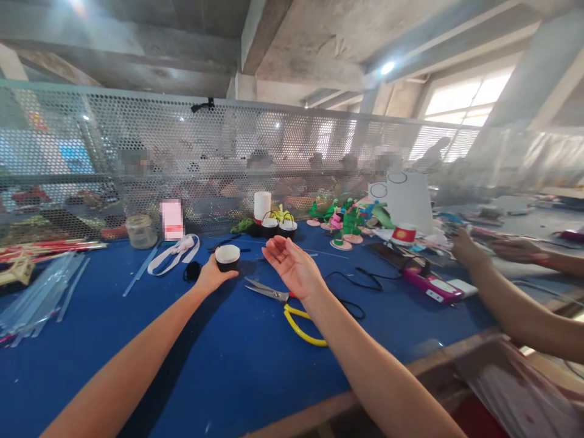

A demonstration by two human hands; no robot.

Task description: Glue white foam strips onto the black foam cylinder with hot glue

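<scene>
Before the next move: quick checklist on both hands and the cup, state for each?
1. Left hand grips the small black cup: ok.
2. Cup upright, white top showing: ok.
3. Right hand empty, palm open: ok.
4. Scissors clear of both hands, flat on the blue table: ok.
5. Co-worker's hand apart from the cup: ok.
6. Cup contents: cannot tell.

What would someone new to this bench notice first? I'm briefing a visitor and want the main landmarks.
The left hand holds a small black pot with a white top at the middle of the blue table, while the right hand hovers open beside it. Yellow-handled scissors lie just below that hand. Further back stand bright green and pink paper figures before the perforated metal screen.
</scene>
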